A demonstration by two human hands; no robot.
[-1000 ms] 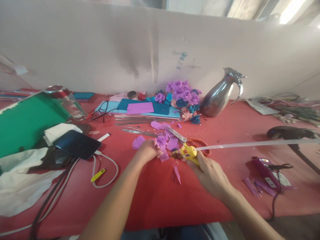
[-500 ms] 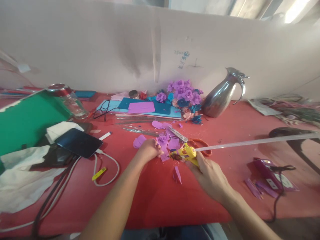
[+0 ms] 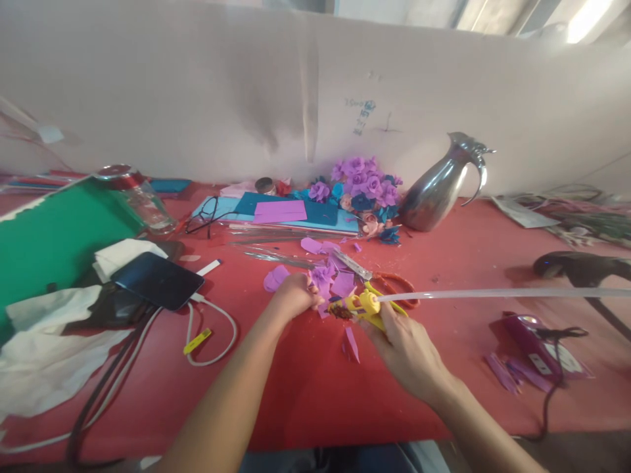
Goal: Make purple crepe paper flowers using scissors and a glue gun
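Note:
My right hand (image 3: 407, 348) grips a yellow glue gun (image 3: 365, 305) with a long clear glue stick (image 3: 493, 293) running out to the right. The gun's nozzle points left at a small purple paper flower (image 3: 321, 279) pinched in my left hand (image 3: 294, 295). Both hands hover just above the red table (image 3: 305, 387). Purple paper scraps (image 3: 351, 343) lie below the gun, and orange-handled scissors (image 3: 389, 282) rest just behind it.
A steel jug (image 3: 438, 187) and a bunch of purple and blue paper flowers (image 3: 365, 190) stand at the back. Coloured paper sheets (image 3: 280, 211) and glasses (image 3: 204, 215) lie behind. A phone (image 3: 158, 280), cables and a green board (image 3: 54, 243) fill the left; a purple device (image 3: 537, 338) sits right.
The glue gun has shifted slightly left toward the flower, and the glue stick has tilted lower. My left hand stays nearly still.

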